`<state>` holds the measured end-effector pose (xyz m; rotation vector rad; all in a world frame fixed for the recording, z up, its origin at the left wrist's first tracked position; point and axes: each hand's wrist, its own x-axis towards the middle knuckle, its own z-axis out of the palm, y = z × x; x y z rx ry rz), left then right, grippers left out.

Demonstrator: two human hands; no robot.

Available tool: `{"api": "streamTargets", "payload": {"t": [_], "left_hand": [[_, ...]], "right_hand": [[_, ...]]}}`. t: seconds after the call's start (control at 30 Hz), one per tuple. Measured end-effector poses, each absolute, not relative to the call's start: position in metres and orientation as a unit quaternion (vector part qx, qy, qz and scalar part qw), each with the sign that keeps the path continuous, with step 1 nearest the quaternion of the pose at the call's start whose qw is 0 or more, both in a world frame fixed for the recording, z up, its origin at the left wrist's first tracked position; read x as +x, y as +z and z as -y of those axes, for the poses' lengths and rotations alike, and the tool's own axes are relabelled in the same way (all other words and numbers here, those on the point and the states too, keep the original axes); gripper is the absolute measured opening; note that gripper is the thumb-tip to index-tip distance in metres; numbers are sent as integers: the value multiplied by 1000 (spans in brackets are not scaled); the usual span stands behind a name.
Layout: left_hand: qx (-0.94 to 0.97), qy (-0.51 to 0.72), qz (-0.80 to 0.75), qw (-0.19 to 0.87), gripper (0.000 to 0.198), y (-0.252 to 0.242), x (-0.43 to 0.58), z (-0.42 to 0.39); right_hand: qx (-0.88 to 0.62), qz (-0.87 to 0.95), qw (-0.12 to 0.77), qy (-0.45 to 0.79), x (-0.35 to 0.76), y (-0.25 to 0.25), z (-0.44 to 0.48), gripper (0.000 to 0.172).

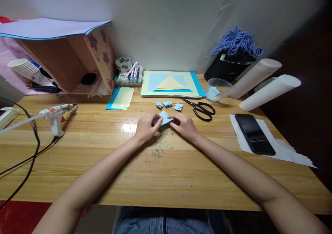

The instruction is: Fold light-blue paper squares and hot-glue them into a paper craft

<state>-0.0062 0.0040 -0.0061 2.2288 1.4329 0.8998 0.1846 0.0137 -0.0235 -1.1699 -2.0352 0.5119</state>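
Both of my hands meet at the middle of the wooden desk [145, 165] over a small light-blue paper piece [164, 117]. My left hand [146, 126] pinches its left edge with curled fingers. My right hand [183, 124] pinches its right side, thumb on top. Just beyond lie several small folded blue paper pieces [169, 104]. Black scissors [201, 109] rest to the right of them.
A stack of coloured paper sheets [171, 83] lies at the back, with a marker box [129, 75] and a cardboard house [72, 61] to its left. A glue gun [57, 116] stands at left with cables. A phone [254, 133] lies on white paper at right, near a clear bowl [218, 89].
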Motion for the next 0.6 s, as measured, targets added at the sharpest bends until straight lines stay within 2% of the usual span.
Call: {"api": "streamTargets", "payload": {"t": [0.17,0.33,0.43,0.6], "left_hand": [[828,294,-456,143,28,-5,-6,-3],[842,289,-446,93,25,-15,-8,-6],[842,283,-455,71,24,-18,-9,-7],[817,269,-496,118,32,-13,-10,-4]], "right_hand": [[-434,826,345,100,187,-30,-14,16],[-434,849,299,50,188,-24,-12,14],[-423,858,287,52,188,-18,-12,17],[-379,869,295,118,188,-17,-16,17]]}}
